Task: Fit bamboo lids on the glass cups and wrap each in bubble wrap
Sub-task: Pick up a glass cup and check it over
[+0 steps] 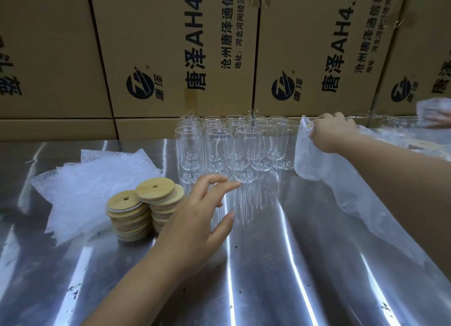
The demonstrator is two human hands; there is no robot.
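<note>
Glass cups (229,147) stand unlidded in a tight cluster at the far middle of the steel surface (268,264), with loose bubble wrap sheets (92,179) to their left and two stacks of bamboo lids (146,208) nearer, beside those sheets. The right hand (332,132) grips the top of a bubble-wrapped bundle (305,157), probably a finished cup, just right of the cluster, while the left hand (195,218) hovers with fingers spread, just short of the nearest cups. The next cup is best taken from the near row, clasped round its body and lifted straight up so its neighbours are not knocked.
</note>
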